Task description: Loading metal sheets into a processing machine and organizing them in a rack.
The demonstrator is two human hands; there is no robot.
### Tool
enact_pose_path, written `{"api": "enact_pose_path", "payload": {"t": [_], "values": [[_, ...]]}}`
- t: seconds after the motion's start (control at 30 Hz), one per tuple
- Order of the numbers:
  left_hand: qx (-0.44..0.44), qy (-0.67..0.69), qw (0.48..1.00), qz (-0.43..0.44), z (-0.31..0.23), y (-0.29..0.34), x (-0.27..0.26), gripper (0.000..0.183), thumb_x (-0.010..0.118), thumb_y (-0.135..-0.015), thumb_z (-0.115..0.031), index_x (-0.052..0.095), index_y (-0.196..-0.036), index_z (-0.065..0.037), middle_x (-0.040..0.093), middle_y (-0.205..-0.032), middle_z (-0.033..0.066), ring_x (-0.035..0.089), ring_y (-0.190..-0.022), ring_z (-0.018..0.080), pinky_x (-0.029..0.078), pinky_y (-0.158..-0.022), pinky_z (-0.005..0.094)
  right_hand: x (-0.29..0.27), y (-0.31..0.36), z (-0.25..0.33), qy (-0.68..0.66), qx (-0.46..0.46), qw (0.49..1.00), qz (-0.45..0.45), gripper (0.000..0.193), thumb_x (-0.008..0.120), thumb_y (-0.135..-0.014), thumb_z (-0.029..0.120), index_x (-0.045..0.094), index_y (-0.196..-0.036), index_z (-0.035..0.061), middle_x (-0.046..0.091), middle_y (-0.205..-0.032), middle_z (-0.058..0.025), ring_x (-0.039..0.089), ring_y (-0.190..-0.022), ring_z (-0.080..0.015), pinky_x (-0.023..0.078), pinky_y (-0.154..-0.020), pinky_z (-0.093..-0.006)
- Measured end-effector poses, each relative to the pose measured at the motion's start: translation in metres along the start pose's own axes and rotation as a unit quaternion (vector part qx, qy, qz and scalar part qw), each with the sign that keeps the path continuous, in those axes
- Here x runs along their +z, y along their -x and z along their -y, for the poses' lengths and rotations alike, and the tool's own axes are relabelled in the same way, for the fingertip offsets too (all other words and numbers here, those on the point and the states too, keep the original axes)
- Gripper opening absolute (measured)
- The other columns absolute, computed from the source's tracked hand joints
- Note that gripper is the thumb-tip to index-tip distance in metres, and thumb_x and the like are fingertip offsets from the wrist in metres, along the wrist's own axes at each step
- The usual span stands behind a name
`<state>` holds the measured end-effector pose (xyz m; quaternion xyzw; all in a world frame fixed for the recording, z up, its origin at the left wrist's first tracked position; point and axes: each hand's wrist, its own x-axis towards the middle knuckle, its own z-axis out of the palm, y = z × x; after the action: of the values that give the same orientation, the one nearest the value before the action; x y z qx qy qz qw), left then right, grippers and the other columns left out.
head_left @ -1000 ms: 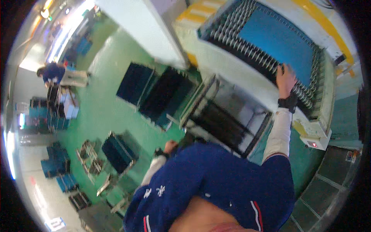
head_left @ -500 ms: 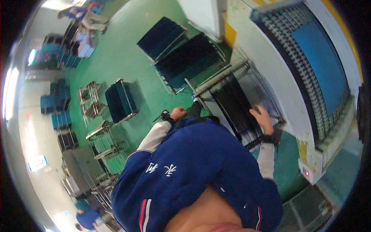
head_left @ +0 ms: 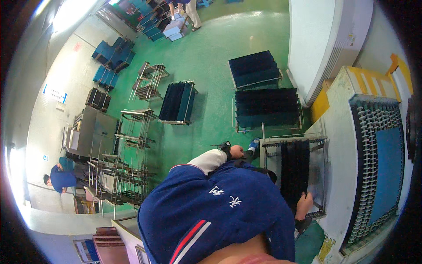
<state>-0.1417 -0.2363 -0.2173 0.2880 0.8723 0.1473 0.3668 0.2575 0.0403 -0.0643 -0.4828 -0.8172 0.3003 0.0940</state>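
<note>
My right hand [head_left: 304, 206] is at the near end of a row of thin dark panels [head_left: 294, 169]. Its fingers bend around the edge of a panel there. The panels stand close together in a metal rack [head_left: 325, 160], beside a machine with a roller conveyor. My left hand [head_left: 236, 152] is in front of my waist, above the green floor. Its fingers are curled in, and nothing shows in them. A dark strap or device [head_left: 225, 147] sits on the left wrist.
The roller conveyor [head_left: 364, 176] carries a blue panel [head_left: 387, 169] on the right. Loaded racks [head_left: 268, 108] of dark panels stand ahead, another rack [head_left: 177, 102] farther left. Metal frames [head_left: 136, 132] line the left. One person [head_left: 61, 178] is at far left, another [head_left: 193, 13] at the back.
The view has turned, so the rack now appears upright and the machine farther right. My right hand has shifted from the rack's side to the near edge of the dark panels.
</note>
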Motion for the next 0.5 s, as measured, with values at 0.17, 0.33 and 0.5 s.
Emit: {"api": "enact_pose_path", "payload": {"t": [0.17,0.33,0.5], "values": [[0.009,0.058,0.998,0.040,-0.031,0.004,-0.028,0.027,0.064,-0.067,-0.027,0.069,-0.084,-0.007,0.067,-0.083,0.0164,0.064,-0.081,0.0317,0.051,-0.072,0.0427,0.010,-0.001,-0.016,0.080,0.006,0.997,-0.009,0.019,0.057,-0.083,0.017,0.057,-0.084,-0.0023,0.058,-0.081,-0.0247,0.054,-0.078,-0.0437,0.041,-0.069,-0.0481],[0.058,0.028,0.998,0.012,-0.018,-0.019,-0.015,0.031,0.066,-0.069,-0.031,0.067,-0.085,-0.004,0.067,-0.082,0.0164,0.064,-0.078,0.0325,0.050,-0.069,0.0430,-0.005,0.002,-0.002,0.128,-0.016,0.990,-0.048,0.022,0.057,-0.083,0.020,0.058,-0.085,-0.0017,0.059,-0.083,-0.0254,0.056,-0.081,-0.0436,0.042,-0.069,-0.0481],[0.096,-0.028,0.994,0.054,-0.012,-0.050,-0.009,0.035,0.067,-0.066,-0.036,0.070,-0.082,-0.005,0.067,-0.084,0.0180,0.064,-0.081,0.0330,0.050,-0.071,0.0430,-0.072,0.021,0.063,0.161,0.054,0.984,-0.046,0.026,0.059,-0.082,0.022,0.061,-0.087,-0.0029,0.060,-0.085,-0.0249,0.057,-0.084,-0.0421,0.043,-0.069,-0.0474]]}}
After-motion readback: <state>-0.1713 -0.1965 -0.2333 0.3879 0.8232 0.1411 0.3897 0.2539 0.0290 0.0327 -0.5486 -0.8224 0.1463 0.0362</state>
